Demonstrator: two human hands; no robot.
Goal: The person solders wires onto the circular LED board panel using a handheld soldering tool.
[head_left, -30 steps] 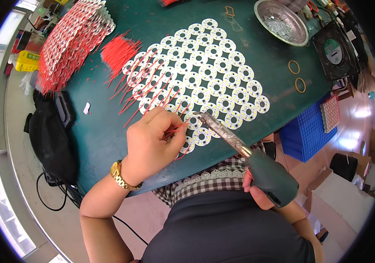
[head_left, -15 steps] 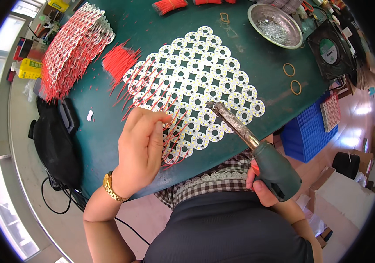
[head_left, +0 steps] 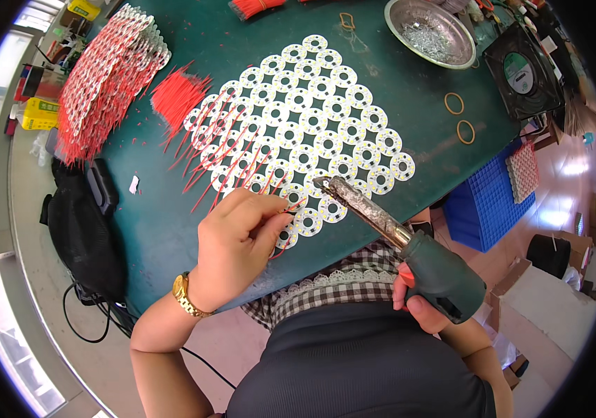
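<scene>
A sheet of joined white ring-shaped LED circuit boards (head_left: 313, 125) lies on the green table, with thin red wires across its left and near rows. My left hand (head_left: 235, 240) is over the sheet's near left edge, thumb and forefinger pinched on a red wire (head_left: 296, 205). In my right hand (head_left: 420, 310) is a soldering gun (head_left: 444, 275) with a dark green handle. Its crusted metal barrel slants up and left, the tip over the near rows beside the wire. Whether the tip touches a board, I cannot tell. Left of the sheet lies a pile of loose red wires (head_left: 178, 97).
A tall stack of wired boards (head_left: 106, 80) stands at the far left, near a black bag (head_left: 85, 230). A metal bowl (head_left: 427, 35) with silvery bits, two rubber bands (head_left: 454, 103) and a black fan (head_left: 523, 70) are at the right. Beyond the table edge is a blue crate (head_left: 483, 205).
My left hand has moved right along the sheet's near edge and now pinches a wire there. The soldering gun's tip has shifted slightly left and nearer. The whole view has shifted a little.
</scene>
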